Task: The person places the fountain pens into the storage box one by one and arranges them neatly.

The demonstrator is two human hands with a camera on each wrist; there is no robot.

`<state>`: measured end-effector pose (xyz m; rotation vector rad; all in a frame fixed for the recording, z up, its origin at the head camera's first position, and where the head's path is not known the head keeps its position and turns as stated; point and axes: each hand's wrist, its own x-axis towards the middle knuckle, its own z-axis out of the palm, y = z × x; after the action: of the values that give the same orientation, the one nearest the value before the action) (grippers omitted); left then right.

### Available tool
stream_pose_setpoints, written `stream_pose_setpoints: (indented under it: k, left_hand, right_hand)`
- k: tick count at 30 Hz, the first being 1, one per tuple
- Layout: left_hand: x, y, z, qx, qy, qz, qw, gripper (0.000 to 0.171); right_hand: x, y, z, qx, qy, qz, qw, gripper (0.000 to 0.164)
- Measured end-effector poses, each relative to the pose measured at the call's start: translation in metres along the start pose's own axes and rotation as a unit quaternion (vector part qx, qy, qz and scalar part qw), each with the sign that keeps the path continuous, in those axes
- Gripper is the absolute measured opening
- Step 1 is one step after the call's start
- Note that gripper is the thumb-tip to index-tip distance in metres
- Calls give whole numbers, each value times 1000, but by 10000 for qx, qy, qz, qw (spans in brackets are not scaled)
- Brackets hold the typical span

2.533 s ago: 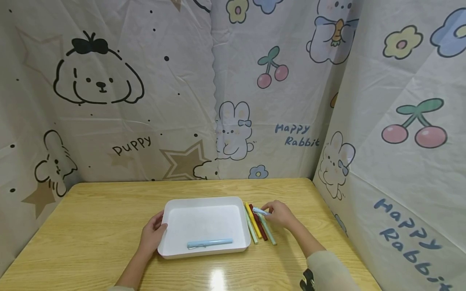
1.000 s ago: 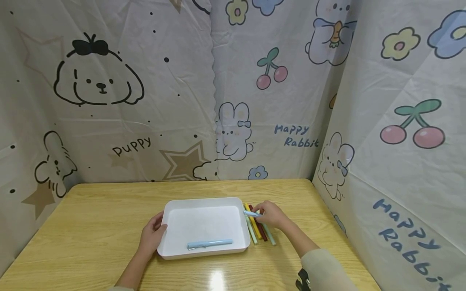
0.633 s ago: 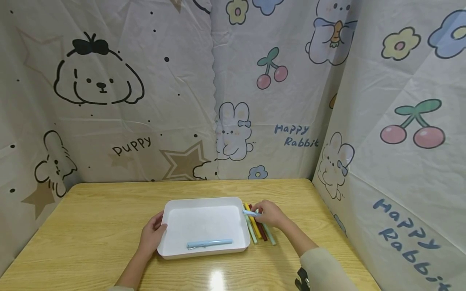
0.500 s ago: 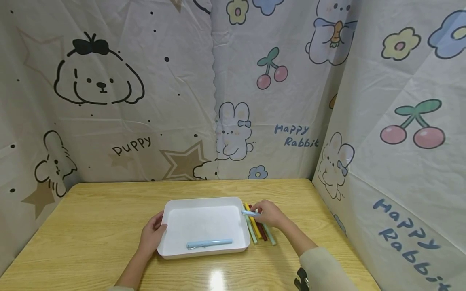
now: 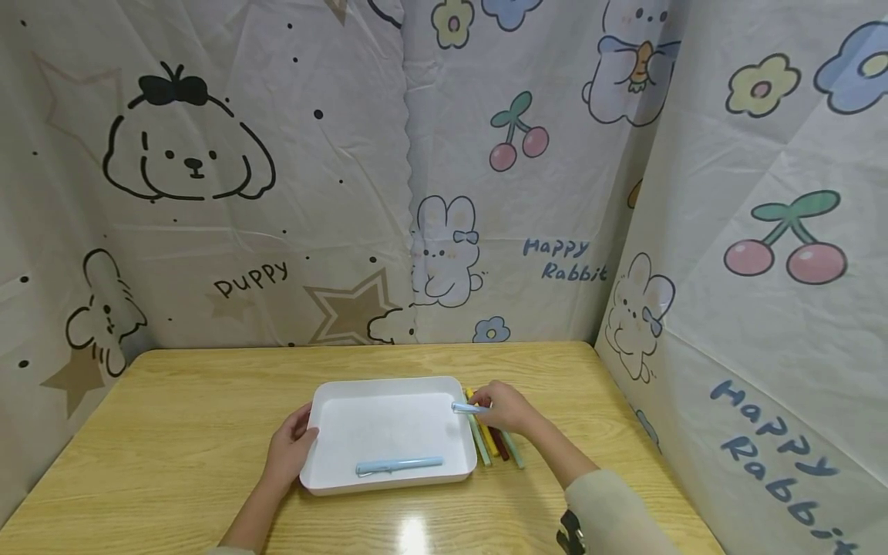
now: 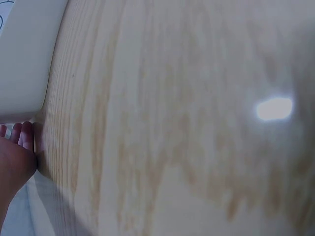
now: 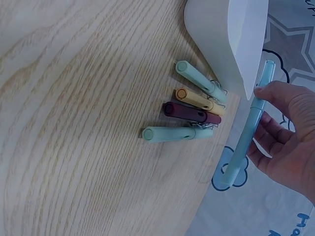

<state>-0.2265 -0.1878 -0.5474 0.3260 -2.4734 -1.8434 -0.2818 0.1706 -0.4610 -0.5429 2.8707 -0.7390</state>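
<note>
My right hand (image 5: pixel 506 407) pinches a light blue pen (image 7: pixel 243 140) between thumb and fingers. In the head view the pen's left end overlaps the right rim of a white tray (image 5: pixel 388 420). A second light blue pen (image 5: pixel 399 464) lies lengthwise inside the tray, near its front wall. My left hand (image 5: pixel 287 447) holds the tray at its left edge, thumb by the rim. The left wrist view catches only part of that hand, fingers against the tray's outer side. Right of the tray lie a yellow pen (image 7: pixel 199 101), a dark red pen (image 7: pixel 192 113) and two pale green pens (image 7: pixel 172 134).
The wooden table (image 5: pixel 208 416) carries the tray and pens, its far edge close to a hanging cloth (image 5: pixel 277 193) printed with cartoon animals. Another cloth panel (image 5: pixel 763 324) runs along the right side. A dark clip-like object (image 5: pixel 570 532) shows at the right sleeve.
My right hand has moved left with the pen, from over the loose pens to the tray's right rim. The left hand and the tray have stayed in place.
</note>
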Motion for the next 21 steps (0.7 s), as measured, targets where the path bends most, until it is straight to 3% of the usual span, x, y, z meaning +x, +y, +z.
stream_pose_setpoints:
  k: [21]
  left_hand:
    - [2, -2, 1, 3, 58, -27, 10000, 49]
  right_hand:
    - [4, -17, 3, -301, -377, -350, 9982, 27]
